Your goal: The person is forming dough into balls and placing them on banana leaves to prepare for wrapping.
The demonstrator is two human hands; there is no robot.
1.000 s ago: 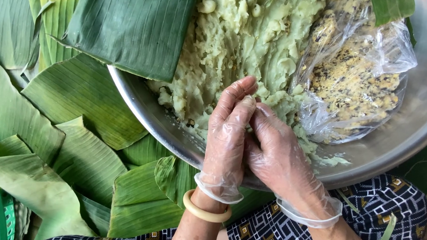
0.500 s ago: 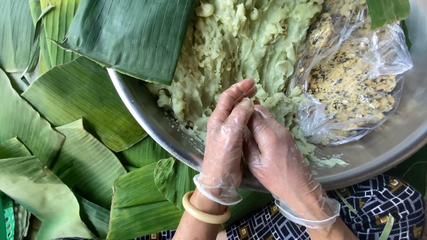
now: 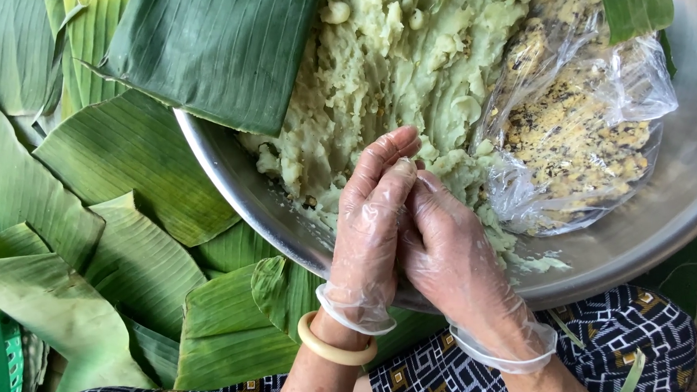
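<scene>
Both hands are working together at the lower centre of the frame, over the near rim of a wide metal bowl point(image 3: 678, 205). The left hand point(image 3: 370, 234) and the right hand point(image 3: 453, 266), each in a thin clear plastic glove, are pressing against one another with fingers curled inward; whether anything is lying between the palms cannot be told, as the backs of the hands are hiding it. A cream bangle point(image 3: 336, 349) is sitting on the left wrist. Just beyond the fingertips, pale green dough point(image 3: 405, 60) is filling the middle of the bowl. At the right, a clear plastic bag of yellow speckled filling point(image 3: 581, 131) is resting against the dough. Banana leaves point(image 3: 123, 229) are covering the left of the frame, and one folded leaf point(image 3: 217, 53) is overlapping the bowl's upper left rim.
</scene>
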